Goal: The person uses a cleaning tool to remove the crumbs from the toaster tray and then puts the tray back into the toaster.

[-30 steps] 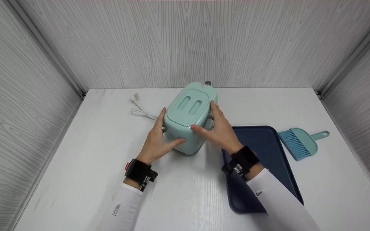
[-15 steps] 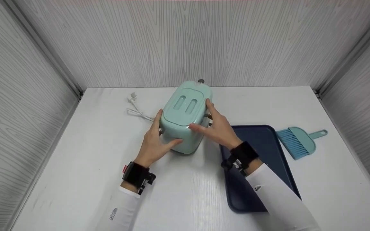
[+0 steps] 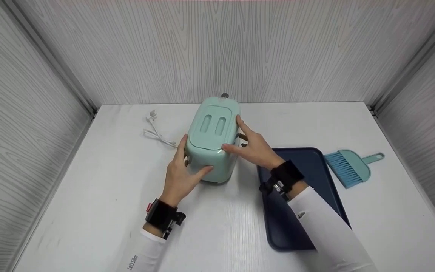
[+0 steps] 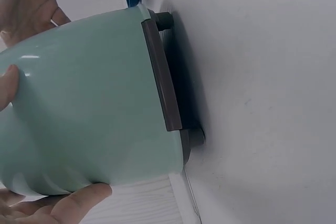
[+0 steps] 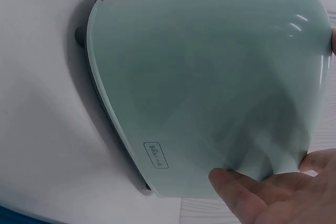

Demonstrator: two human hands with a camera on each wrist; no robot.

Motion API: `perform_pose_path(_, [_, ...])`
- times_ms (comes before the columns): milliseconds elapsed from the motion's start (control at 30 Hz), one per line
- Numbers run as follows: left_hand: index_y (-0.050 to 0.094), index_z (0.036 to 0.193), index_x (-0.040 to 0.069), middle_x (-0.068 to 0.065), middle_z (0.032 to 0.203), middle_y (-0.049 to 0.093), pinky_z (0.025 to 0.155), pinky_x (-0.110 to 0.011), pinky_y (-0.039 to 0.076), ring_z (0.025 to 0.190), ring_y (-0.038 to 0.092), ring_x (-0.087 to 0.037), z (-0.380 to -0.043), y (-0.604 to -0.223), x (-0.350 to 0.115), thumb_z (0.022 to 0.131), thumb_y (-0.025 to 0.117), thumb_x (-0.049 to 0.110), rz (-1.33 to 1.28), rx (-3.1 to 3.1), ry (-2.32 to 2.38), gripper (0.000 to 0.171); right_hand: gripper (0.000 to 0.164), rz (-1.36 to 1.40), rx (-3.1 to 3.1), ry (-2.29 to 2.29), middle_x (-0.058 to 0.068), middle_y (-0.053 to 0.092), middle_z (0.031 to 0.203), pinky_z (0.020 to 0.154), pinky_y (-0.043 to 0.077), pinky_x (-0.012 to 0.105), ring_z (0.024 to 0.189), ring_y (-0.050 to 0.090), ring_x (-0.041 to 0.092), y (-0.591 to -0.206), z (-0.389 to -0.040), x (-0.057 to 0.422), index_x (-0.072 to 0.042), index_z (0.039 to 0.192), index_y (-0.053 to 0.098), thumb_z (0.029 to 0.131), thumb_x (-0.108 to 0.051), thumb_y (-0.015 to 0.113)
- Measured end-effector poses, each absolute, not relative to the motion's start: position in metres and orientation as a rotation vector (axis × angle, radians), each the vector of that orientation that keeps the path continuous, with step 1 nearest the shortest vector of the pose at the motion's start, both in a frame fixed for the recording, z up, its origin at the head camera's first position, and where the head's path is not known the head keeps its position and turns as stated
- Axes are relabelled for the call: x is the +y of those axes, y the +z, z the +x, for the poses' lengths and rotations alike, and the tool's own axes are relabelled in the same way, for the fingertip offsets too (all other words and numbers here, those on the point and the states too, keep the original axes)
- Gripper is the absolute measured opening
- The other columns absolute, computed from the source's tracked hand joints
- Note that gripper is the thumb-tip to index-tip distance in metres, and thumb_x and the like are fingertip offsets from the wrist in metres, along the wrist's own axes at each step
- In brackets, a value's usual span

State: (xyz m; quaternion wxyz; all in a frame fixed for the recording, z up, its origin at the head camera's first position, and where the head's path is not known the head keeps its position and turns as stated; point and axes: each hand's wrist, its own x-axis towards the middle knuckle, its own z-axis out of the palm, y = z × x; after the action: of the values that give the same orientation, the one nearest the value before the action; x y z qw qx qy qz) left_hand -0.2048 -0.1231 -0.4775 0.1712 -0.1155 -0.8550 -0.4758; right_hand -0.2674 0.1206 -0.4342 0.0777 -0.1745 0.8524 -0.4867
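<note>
A mint-green toaster (image 3: pixel 212 160) with a lid bearing two long recesses stands on the white table near the back wall. My left hand (image 3: pixel 181 175) grips its left side, thumb reaching over the near end. From the right, my right hand (image 3: pixel 253 149) holds the other side, with the thumb at the lid's near edge. In the left wrist view, dark feet and a dark strip run along the bottom of the toaster (image 4: pixel 100 98). Fingertips (image 5: pixel 223 179) press against its smooth side, which carries a small printed label, in the right wrist view.
A white cord (image 3: pixel 161 138) with a plug lies left of the toaster. The dark blue tray (image 3: pixel 272 226) sits at the right, partly under my right forearm. Beyond it lie a teal dustpan and brush (image 3: pixel 351 168). Grey wood-grain panels (image 3: pixel 217 49) enclose the table.
Both hands have turned the toaster anticlockwise, and its far end has swung left toward pointing straight at the back wall. The cord has shifted slightly left with it.
</note>
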Motion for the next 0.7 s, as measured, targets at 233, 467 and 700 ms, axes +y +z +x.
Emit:
perform_pose_path(233, [0.019,0.156,0.016,-0.012,0.152,0.042,0.096,-0.056,0.052,0.134,0.049,-0.031,-0.196,-0.478,-0.116,0.072,0.085,0.042,-0.254,-2.401,-1.314,0.11,0.102,-0.604,2.425,-1.505,-0.003,0.004,0.165,0.114,0.038,0.05,0.146,0.031,0.037,-0.435,-0.275,0.124,-0.027,0.156,0.002,0.084,-0.046,0.072])
perform_pose_path(467, [0.02,0.155,0.014,-0.014,0.151,0.043,0.097,-0.051,0.053,0.133,0.05,-0.031,-0.187,-0.476,-0.109,0.073,0.084,0.04,-0.187,-2.395,-1.281,0.108,0.104,-0.669,2.392,-1.52,-0.012,0.008,0.163,0.111,0.042,0.048,0.146,0.032,0.033,-0.437,-0.281,0.126,-0.03,0.156,0.007,0.079,-0.056,0.073])
perform_pose_path(700, [0.021,0.155,0.011,-0.018,0.151,0.042,0.098,-0.053,0.051,0.132,0.051,-0.035,-0.181,-0.476,-0.102,0.075,0.083,0.037,-0.178,-2.357,-1.283,0.104,0.1,-0.692,2.313,-1.553,-0.013,0.007,0.164,0.11,0.044,0.044,0.147,0.03,0.032,-0.436,-0.285,0.128,-0.032,0.155,0.007,0.082,-0.048,0.073])
